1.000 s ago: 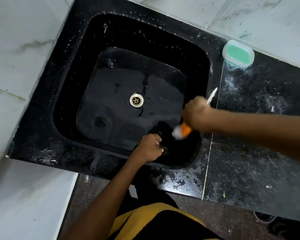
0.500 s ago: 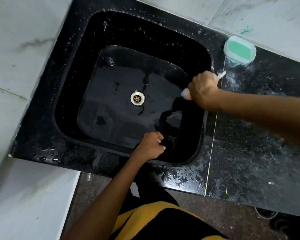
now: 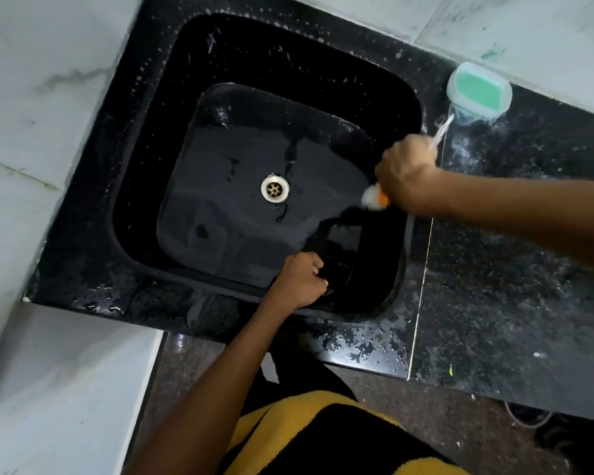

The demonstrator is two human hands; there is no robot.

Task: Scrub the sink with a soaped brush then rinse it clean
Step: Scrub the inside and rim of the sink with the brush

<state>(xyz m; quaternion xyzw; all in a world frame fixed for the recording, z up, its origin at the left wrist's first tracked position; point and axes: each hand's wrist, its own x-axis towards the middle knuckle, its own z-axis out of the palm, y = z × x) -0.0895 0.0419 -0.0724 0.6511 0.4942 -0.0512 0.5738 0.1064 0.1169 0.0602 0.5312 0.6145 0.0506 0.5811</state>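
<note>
Black speckled bench point(image 3: 511, 269), wet. Right hand point(image 3: 407, 176) fisted round brush point(image 3: 374, 199): handle mostly hidden, white bristles blurred against right wall of sink point(image 3: 144, 186). Left hand point(image 3: 300, 281) curled at near rim; grip contents unclear. Soap dish point(image 3: 479, 90) behind.

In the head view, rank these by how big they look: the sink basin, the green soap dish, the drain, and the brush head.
1. sink basin, by far the largest.
2. green soap dish.
3. and 4. drain and brush head look alike; the head is blurred and partly hidden by the right hand, so I won't rank them.
</note>
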